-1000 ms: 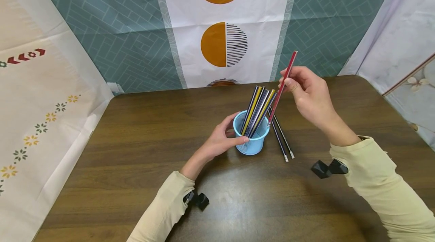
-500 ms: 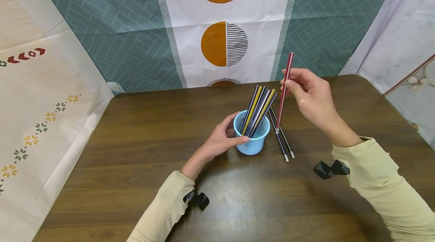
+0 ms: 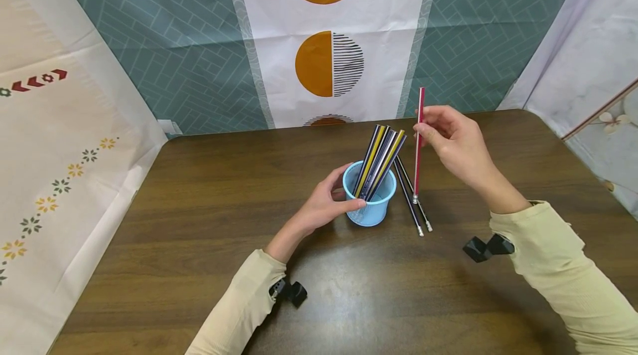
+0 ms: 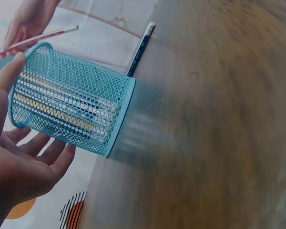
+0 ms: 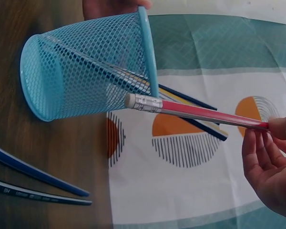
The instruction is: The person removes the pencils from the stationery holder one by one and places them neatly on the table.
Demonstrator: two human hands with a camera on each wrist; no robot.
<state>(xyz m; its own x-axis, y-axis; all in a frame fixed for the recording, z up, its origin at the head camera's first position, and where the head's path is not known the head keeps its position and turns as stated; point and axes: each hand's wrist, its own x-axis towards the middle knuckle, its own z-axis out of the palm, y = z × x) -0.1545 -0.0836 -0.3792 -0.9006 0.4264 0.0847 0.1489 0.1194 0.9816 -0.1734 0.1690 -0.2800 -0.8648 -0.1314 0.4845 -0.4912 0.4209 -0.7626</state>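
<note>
A light blue mesh pencil cup stands upright on the table, holding several dark and yellow pencils that lean to the right. My left hand grips its left side, thumb at the front rim and fingers curved round behind. To the right of the cup, my right hand pinches a red pencil between thumb and fingers. That pencil points nearly straight up, its eraser end at the bottom. In the right wrist view the white eraser shows in front of the cup.
Two dark pencils lie on the brown wooden table just right of the cup, eraser ends toward me. Patterned cloth hangs behind the table, with more cloth at both sides.
My right hand has carried the red pencil away from the cup's right rim, rightward and slightly down, and it has turned from slanted to nearly upright. The left hand and cup stay put.
</note>
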